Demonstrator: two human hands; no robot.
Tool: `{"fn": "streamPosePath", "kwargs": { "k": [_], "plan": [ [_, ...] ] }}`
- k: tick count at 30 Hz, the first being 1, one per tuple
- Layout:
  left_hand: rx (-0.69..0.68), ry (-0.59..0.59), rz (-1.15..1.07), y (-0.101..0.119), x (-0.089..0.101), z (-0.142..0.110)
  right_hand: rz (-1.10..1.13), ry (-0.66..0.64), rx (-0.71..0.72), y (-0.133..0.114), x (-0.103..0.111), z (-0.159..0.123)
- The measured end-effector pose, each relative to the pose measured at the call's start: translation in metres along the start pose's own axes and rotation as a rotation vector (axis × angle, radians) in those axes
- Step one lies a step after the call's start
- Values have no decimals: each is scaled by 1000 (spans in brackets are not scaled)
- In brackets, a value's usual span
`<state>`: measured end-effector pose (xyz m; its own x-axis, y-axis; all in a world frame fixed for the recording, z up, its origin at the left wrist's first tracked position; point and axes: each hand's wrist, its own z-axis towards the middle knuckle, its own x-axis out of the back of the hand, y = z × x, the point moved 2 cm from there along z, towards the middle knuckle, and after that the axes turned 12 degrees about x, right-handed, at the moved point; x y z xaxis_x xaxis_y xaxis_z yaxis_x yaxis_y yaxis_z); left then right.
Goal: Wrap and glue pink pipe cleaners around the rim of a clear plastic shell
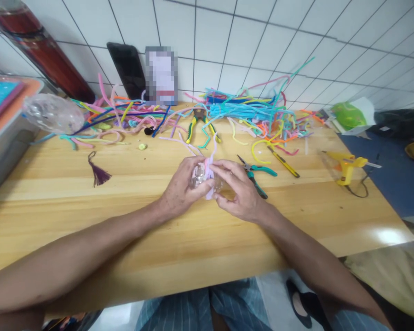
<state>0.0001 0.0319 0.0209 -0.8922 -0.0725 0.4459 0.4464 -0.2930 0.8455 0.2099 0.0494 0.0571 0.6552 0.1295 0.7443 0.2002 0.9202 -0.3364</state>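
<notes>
Between my two hands, just above the wooden table, is a clear plastic bottle piece. Lilac and pink pipe cleaners wrap around its middle, and one lilac end sticks up. My left hand grips the bottle piece from the left, its thumb pressed on the wrapped band. On the other side, my right hand has its fingertips closed on the band and the bottle piece. Green-handled pliers lie beside my right hand. Part of the bottle piece is hidden by my fingers.
Piles of coloured pipe cleaners run along the tiled wall, with yellow-green cutters among them. A yellow utility knife and glue gun lie right. Left are a purple tassel, plastic bottle, red thermos and phone.
</notes>
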Motion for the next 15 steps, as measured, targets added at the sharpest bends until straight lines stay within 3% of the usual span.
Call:
{"fn": "streamPosePath", "kwargs": {
  "k": [5, 10, 15],
  "plan": [
    [-7, -105, -59, 4, 5, -2, 34, 21, 9, 2, 1, 0],
    [68, -235, -163, 4, 11, -6, 73, 22, -20, 6, 1, -2],
    [131, -230, -187, 5, 12, -4, 89, 39, -22, 9, -1, -3]
  ]
}}
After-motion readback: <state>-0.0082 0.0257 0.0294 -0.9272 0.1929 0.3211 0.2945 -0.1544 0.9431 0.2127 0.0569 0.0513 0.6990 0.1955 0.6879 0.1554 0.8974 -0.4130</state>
